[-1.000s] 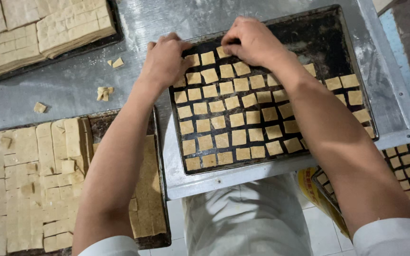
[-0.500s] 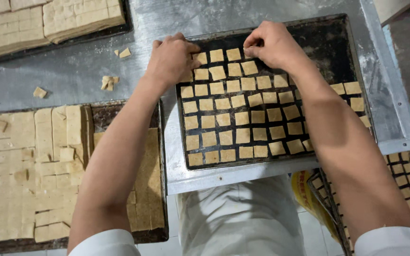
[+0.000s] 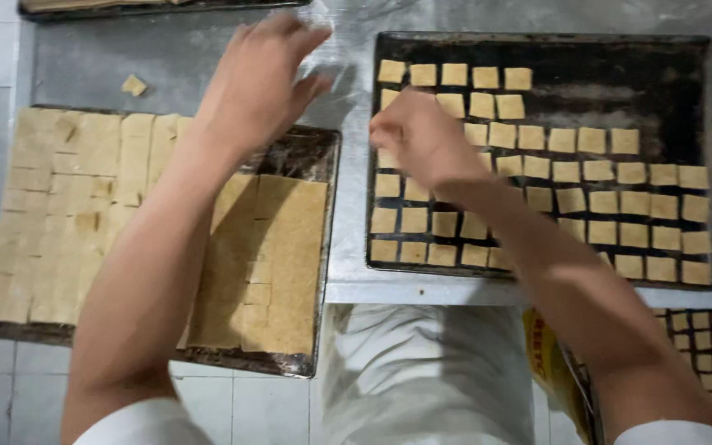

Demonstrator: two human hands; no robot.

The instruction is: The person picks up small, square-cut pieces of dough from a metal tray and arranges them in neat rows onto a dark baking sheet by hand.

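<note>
**Loose squares, a crowded tray, and a hand passing over cut dough**

The right hand (image 3: 422,136) hovers low over the left part of the dark baking tray (image 3: 686,49), fingers curled together as if pinching a small piece, though blur hides whether anything is held; under and around it the small dough squares (image 3: 587,177) lie in rows filling the tray's near and middle part, with the far right corner bare; the left hand (image 3: 261,78) is open, fingers spread, empty, above the steel table (image 3: 109,70) at the far edge of the second tray (image 3: 323,247), which holds a scored slab of dough (image 3: 84,198) on the left.

Risks, as a judgement: the right wrist lies across the near rows, so a careless drag could nudge squares out of line or press two together; the spread left hand could brush the slab and break pieces off, as one stray scrap (image 3: 133,84) on the table suggests; the baking tray's near edge sits close to the table's rim, so a push toward the person might tip it.
</note>
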